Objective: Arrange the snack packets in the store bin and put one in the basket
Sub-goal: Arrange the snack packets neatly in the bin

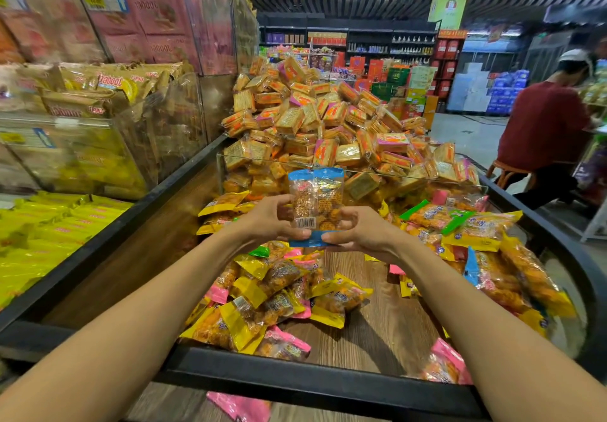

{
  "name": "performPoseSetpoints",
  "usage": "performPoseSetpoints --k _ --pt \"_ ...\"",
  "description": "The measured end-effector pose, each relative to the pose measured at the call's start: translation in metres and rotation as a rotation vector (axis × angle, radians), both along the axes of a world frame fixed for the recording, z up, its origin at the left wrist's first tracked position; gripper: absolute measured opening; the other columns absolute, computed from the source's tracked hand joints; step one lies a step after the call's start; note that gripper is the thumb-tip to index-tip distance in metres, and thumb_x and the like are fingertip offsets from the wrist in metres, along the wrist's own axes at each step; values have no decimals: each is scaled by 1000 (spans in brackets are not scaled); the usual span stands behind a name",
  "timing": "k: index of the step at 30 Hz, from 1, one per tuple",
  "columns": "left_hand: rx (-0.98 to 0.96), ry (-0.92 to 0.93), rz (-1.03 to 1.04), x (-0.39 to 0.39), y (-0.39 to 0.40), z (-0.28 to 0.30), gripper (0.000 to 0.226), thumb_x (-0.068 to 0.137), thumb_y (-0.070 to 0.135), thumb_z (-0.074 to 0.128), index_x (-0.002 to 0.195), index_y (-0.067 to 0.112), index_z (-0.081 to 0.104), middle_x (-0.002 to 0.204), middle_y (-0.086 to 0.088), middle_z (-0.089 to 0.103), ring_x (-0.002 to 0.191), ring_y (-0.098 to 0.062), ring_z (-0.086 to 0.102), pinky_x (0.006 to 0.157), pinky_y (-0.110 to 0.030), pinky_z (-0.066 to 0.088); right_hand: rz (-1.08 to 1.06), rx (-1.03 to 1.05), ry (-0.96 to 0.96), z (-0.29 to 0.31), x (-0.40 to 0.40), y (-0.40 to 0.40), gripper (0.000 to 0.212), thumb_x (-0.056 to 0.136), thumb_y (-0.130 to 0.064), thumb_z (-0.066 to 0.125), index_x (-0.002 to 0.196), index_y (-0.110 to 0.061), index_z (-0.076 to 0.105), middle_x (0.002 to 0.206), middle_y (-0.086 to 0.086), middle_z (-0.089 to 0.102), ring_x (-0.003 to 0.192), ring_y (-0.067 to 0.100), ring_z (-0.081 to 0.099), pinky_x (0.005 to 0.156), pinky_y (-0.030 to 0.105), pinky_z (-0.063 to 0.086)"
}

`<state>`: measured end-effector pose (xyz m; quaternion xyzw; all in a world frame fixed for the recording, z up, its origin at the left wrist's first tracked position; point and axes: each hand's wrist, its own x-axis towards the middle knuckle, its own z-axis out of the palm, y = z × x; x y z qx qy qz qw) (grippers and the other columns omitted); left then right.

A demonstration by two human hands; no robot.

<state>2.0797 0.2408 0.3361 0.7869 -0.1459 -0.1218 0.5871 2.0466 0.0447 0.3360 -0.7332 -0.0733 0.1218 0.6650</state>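
Bin rim: a thick black edge, matte and smooth, running across the nearest side and curving round on the right.
Bin floor: brown wood-grain board, bare in a patch between the heaps.
Loose packets: small crinkly plastic pillows with clear middles and flat sealed ends in yellow, pink, green and blue, lying jumbled on the floor of the bin; orange, knobbly snack shows through the film.
Fallen packet: a pink one outside the rim, on the near side.
Left hand: fingers curled round the lower left edge of the held packet, thumb on its front.
Right hand: grasping the lower right edge, thumb pressed on the blue bottom seal.
Held packet: upright above the bin between both hands, glossy clear film with blue sealed ends, a barcode low on the front, lumpy golden pieces inside.
Glass divider: a clear pane standing across the bin behind the hands.
Cracker heap: squarish, flat-sided packs in orange, gold and pink wrap, piled high beyond the pane.
Side bins: clear angular boxes to the left, stuffed with yellow and pink bags.
Person: in a dark red top, seated on a stool at far right.
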Motion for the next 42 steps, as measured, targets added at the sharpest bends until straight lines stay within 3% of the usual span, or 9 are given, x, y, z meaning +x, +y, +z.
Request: performPoseSetpoints --k 2,6,11,14,16,19,24,27,42 --pt "-11 -16 -16 0 0 0 58 72 2 77 124 13 54 111 -2 65 100 -15 62 72 -24 57 -8 -36 -18 -2 1 0 33 79 9 67 109 1 58 97 11 67 81 23 70 71 31 60" --pt "-43 -36 33 3 -3 -3 27 80 25 73 103 27 59 102 8 66 97 -6 62 92 -40 52 -1 -48 -48 -7 1 3 35 84 0 66 118 1 58 98 16 71 78 25 71 65 25 60" --pt "-48 -25 209 16 3 -14 82 68 38 77 138 12 43 131 -15 55 111 -26 61 90 -43 47 -110 -169 -114 -14 6 10 44 88 -9 65 127 4 49 100 20 68 74 23 70 58 24 57" --pt "-33 -60 286 28 14 -21 70 77 30 75 136 9 44 126 -15 58 110 -26 60 79 -32 49 -267 -554 -372 -19 10 2 26 91 -12 62 116 -2 60 96 12 69 78 19 67 67 30 57" --pt "8 -108 326 36 22 -28 58 80 26 73 131 9 50 125 -10 58 111 -23 57 84 -33 50 -276 -827 -520 -20 9 -4 24 92 -19 61 114 -9 63 104 7 68 92 20 65 76 30 51" --pt "162 -185 411 42 35 -39 50 86 25 68 131 9 52 122 -3 53 106 -17 50 82 -31 43 -242 -945 -566 -14 4 -13 25 93 -20 60 116 -10 64 111 5 67 102 18 61 79 23 44" --pt "508 -257 452 48 51 -57 51 93 30 58 139 9 46 135 -14 53 123 -31 49 94 -37 41 -216 -1168 -568 -2 2 -27 25 94 -24 56 116 -13 61 115 6 62 109 24 57 88 37 48" --pt "568 -282 493 50 55 -60 53 93 32 59 139 10 46 136 -15 52 123 -31 49 97 -41 42 -140 -1313 -582 -1 -5 -43 28 97 -24 52 122 -13 56 122 5 55 115 23 52 90 34 45" --pt "630 -240 477 50 52 -60 50 97 33 51 137 3 47 137 -16 51 125 -32 48 101 -44 43 -119 -1346 -499 -18 -39 -136 26 98 -27 50 120 -18 59 123 0 60 112 16 55 92 27 43"
